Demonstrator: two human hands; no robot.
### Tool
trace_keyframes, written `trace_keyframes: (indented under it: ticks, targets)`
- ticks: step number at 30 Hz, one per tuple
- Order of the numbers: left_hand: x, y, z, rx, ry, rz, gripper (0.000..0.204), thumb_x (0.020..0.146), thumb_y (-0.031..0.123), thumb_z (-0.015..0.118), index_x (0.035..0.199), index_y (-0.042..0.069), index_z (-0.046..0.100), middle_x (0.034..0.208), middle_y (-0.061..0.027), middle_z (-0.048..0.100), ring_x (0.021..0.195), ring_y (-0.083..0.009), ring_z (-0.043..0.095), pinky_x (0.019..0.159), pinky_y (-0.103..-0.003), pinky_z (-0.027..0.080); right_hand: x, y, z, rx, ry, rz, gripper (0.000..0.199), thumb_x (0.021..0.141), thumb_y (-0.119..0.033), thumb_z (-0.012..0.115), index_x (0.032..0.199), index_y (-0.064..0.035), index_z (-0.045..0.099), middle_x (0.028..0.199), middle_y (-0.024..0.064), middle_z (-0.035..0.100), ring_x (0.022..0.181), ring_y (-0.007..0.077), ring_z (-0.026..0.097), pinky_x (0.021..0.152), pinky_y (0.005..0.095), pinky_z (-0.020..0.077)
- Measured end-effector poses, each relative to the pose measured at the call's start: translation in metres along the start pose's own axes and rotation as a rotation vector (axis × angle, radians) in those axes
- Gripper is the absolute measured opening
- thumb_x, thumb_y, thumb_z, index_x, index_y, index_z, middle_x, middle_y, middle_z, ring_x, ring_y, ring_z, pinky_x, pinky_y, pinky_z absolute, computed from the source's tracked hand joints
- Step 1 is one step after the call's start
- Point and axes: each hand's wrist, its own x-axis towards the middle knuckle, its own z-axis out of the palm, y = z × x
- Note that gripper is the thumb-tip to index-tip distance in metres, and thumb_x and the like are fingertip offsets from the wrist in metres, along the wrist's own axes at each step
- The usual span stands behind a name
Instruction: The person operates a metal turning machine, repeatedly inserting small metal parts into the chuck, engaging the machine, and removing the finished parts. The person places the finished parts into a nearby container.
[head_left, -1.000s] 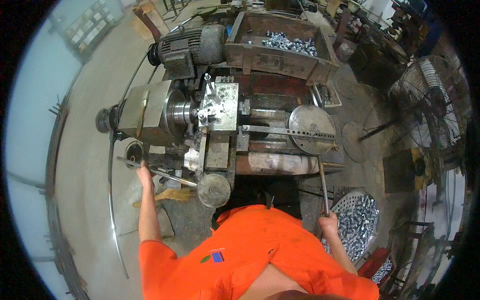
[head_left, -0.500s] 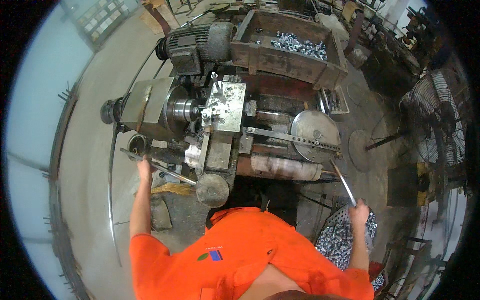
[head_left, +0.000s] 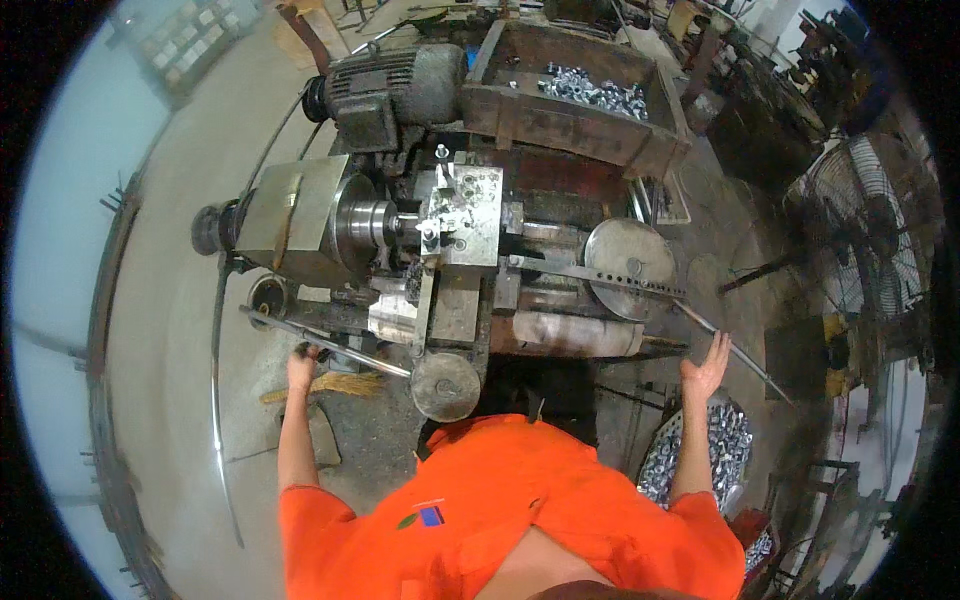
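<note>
My right hand (head_left: 706, 370) is open, its fingers stretched out against or just beside a metal lever rod (head_left: 756, 368) that slants from the lathe's right side. My left hand (head_left: 301, 370) is just below the free end of a long lever bar (head_left: 330, 344) and looks apart from it. Its fingers seem curled around something small and dark that I cannot make out. That bar runs to a round grey disc (head_left: 446, 386). In front of me, the lathe's steel tool slide (head_left: 470, 215) stands by the shiny spindle chuck (head_left: 364, 222).
A wooden crate (head_left: 572, 126) with shiny metal parts sits behind the lathe, beside a motor (head_left: 395, 90). A perforated basket of similar parts (head_left: 712, 455) stands low at right. A fan (head_left: 855, 235) is farther right. A straw broom (head_left: 345, 384) lies at lower left.
My left hand has come off its lever bar and dropped below it. My right hand has opened from its grip, and its rod has swung out to the right. The tool slide has shifted slightly right.
</note>
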Motion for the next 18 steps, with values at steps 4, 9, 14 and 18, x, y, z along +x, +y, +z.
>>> trace_keyframes:
  ticks: [4, 9, 14, 18]
  targets:
    - [0.009, -0.006, 0.028, 0.675, -0.221, 0.177, 0.039, 0.08, 0.041, 0.059, 0.08, 0.002, 0.063, 0.087, -0.0182, 0.064, 0.082, -0.0351, 0.062, 0.071, -0.044, 0.049, -0.037, 0.006, 0.003, 0.106, -0.151, 0.039, 0.065, 0.058, -0.012, 0.06, 0.122, -0.0032, 0.05, 0.133, 0.019, 0.041, 0.119, 0.0366, 0.042, 0.1, 0.0404, 0.034]
    - [-0.007, -0.01, 0.078, 0.618, -0.04, -0.046, 0.034, 0.08, 0.038, 0.054, 0.075, 0.005, 0.063, 0.084, -0.0182, 0.065, 0.082, -0.0363, 0.062, 0.068, -0.046, 0.05, -0.065, -0.02, 0.007, 0.276, -0.326, 0.048, 0.047, 0.061, -0.013, 0.059, 0.106, 0.0016, 0.06, 0.11, 0.0206, 0.058, 0.101, 0.0347, 0.057, 0.087, 0.0363, 0.0445]
    - [0.009, -0.107, 0.126, 0.621, 0.027, 0.319, 0.035, 0.078, 0.037, 0.059, 0.092, 0.006, 0.058, 0.087, -0.0173, 0.062, 0.078, -0.039, 0.06, 0.067, -0.048, 0.048, -0.064, -0.053, 0.002, 0.39, -0.398, 0.124, 0.042, 0.061, -0.013, 0.059, 0.1, 0.0022, 0.062, 0.097, 0.0197, 0.063, 0.087, 0.0329, 0.061, 0.077, 0.0349, 0.0482]
    - [0.022, -0.077, 0.067, 0.874, -0.316, 0.317, 0.038, 0.079, 0.039, 0.059, 0.094, 0.005, 0.059, 0.092, -0.0149, 0.064, 0.083, -0.034, 0.062, 0.072, -0.044, 0.049, -0.036, -0.054, -0.011, 0.429, -0.345, -0.004, 0.043, 0.06, -0.012, 0.059, 0.101, 0.0008, 0.062, 0.094, 0.0189, 0.064, 0.085, 0.031, 0.063, 0.077, 0.0344, 0.0485]
